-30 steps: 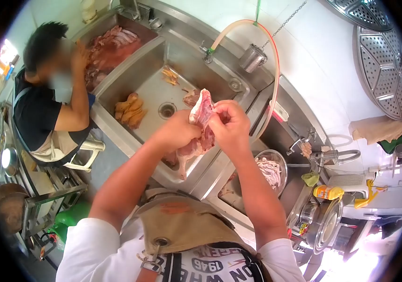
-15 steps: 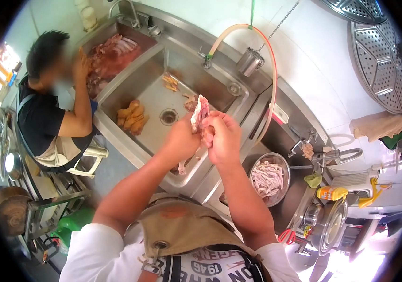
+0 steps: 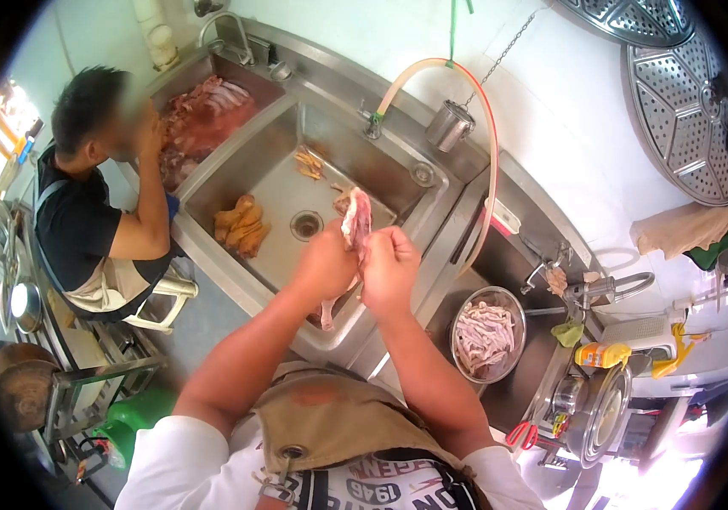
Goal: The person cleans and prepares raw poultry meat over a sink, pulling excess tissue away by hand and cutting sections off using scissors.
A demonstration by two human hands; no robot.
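Over the near side of the steel sink [image 3: 275, 183], both my hands grip one piece of raw poultry [image 3: 356, 219] with whitish skin and red-pink flesh. My left hand [image 3: 327, 262] is wrapped around its left side. Fingers curled, my right hand [image 3: 392, 265] pinches it from the right. Its upper end sticks up between my hands; the part inside my grip is hidden. Below, between my forearms, a pale poultry leg [image 3: 327, 314] shows; whether it belongs to the held piece I cannot tell. Yellow-skinned poultry pieces [image 3: 241, 225] and yellow feet [image 3: 309, 164] lie on the sink floor.
At left a person [image 3: 96, 204] sits beside a basin of raw meat [image 3: 198, 127] in reddish water. To my right, a metal bowl [image 3: 521, 331] holds pale meat strips. A hose [image 3: 493, 144] arches from the tap. Red-handled scissors [image 3: 520, 435] are at lower right.
My right hand has shifted slightly left and down, closer against my left hand. The poultry stays in both hands. The whole view has moved a little.
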